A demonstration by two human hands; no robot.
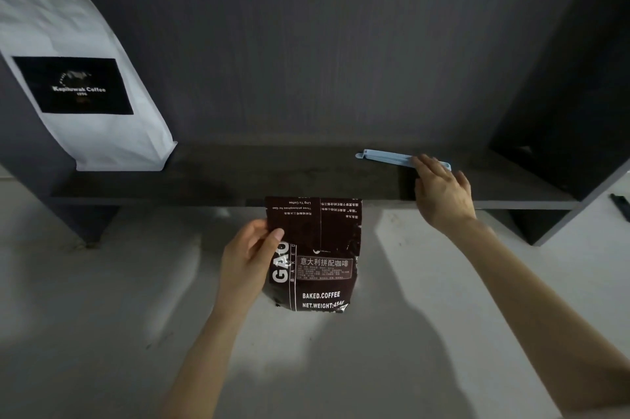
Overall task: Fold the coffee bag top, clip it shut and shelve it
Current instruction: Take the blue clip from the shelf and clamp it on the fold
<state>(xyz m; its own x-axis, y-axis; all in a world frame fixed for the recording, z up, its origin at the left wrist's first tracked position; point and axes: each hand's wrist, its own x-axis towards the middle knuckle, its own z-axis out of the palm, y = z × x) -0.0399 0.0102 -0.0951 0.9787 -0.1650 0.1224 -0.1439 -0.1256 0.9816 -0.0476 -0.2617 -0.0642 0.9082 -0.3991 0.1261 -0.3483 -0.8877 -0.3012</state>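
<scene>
The dark coffee bag point(315, 255) stands on the worktop point(102, 333), top folded over, left hand point(247, 261) pinching the fold. Right hand point(441, 193) rests on the blue sealing clip point(388, 157) on the shelf point(272, 176), fingers' closure unclear; next, probably, lift it and slide it across the fold.

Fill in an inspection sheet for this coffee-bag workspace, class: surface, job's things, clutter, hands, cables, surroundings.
Surface: pale worktop, with a dark shelf above its far edge.
Job's things: brown coffee bag upright on the worktop, top folded down; light blue clip lying on the shelf.
Clutter: white coffee bag leaning on the shelf's left end; dark object at the right edge, unclear.
Hands: left hand holds the brown bag's fold; right hand rests on the clip's end.
Cables: nothing seen.
Surroundings: dark back panel.
</scene>
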